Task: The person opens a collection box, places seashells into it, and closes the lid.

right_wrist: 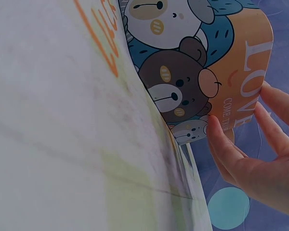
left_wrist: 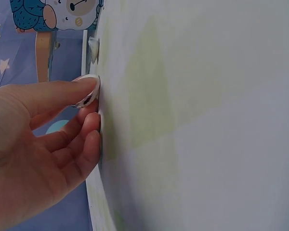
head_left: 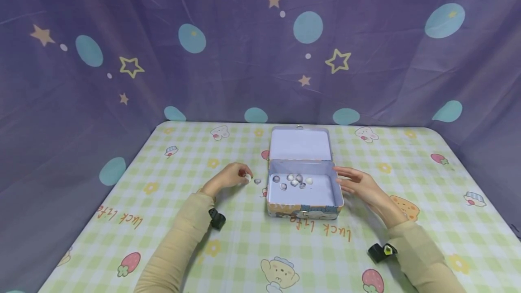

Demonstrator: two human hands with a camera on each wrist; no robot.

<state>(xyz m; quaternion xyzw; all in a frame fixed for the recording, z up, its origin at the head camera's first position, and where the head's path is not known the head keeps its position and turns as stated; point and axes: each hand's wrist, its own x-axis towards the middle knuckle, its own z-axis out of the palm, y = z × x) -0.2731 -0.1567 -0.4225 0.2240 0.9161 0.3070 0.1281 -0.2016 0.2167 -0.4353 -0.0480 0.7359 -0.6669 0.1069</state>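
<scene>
Between its thumb and fingertips my left hand [head_left: 229, 177] pinches a small whitish seashell [left_wrist: 93, 86], low at the tablecloth left of the box. Just right of those fingers a second shell [head_left: 257, 181] lies on the cloth, apart from the box. The rectangular tin box [head_left: 317, 197] stands with its hinged lid [head_left: 300, 144] raised at the back. Several purple-and-white shells [head_left: 299, 178] lie scattered on its pale floor. My right hand [head_left: 361, 187] rests its fingertips against the box's right side, fingers fairly straight; the right wrist view shows them on the printed orange wall [right_wrist: 241, 62].
A green-and-white checked tablecloth [head_left: 240, 248] with printed cartoons covers the table. Behind it and at both sides hangs a purple curtain [head_left: 244, 76] with stars and blue ovals. Black wrist devices [head_left: 217, 219] sit on both forearms.
</scene>
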